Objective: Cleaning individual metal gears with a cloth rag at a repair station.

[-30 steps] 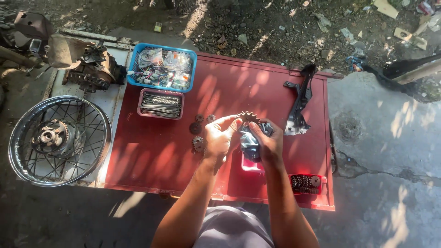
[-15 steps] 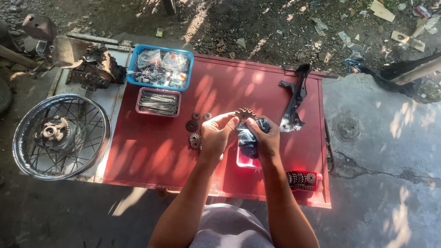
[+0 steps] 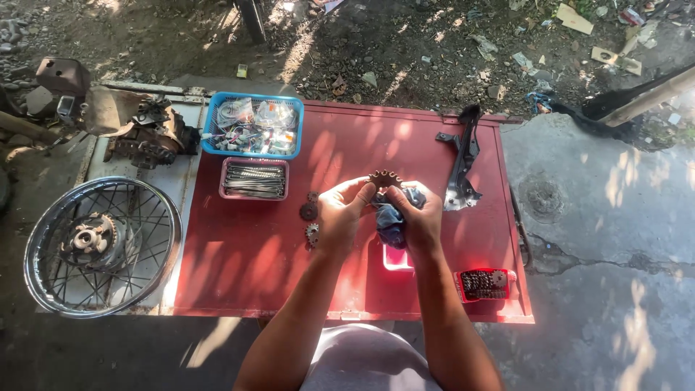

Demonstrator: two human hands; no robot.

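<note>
So the person's standing at a red metal panel laid flat like a workbench, both hands up over the middle of it. Left hand and right hand are pinching one small rusty sprocket between the fingertips, held up just above the panel's centre. The right hand is also closed around one crumpled blue rag, which hangs down from under the sprocket.

Counting the rest: three more small gears lie loose on the panel at about 9 o'clock from the hands, just beside the left wrist. One pink tray of spokes sits at 10 o'clock, and right behind it, touching or nearly so, one blue basket stuffed with bagged small parts. One black bracket lies at 2 o'clock near the panel's far right edge. One small red tray with chain sits at 4 o'clock by the near right corner. There's also one little pink container directly under the hands, mostly hidden.

Off the panel, at 9 o'clock, one spoked wheel lies flat with its hub in, and one greasy engine block sits beyond it at 10 o'clock.
</note>
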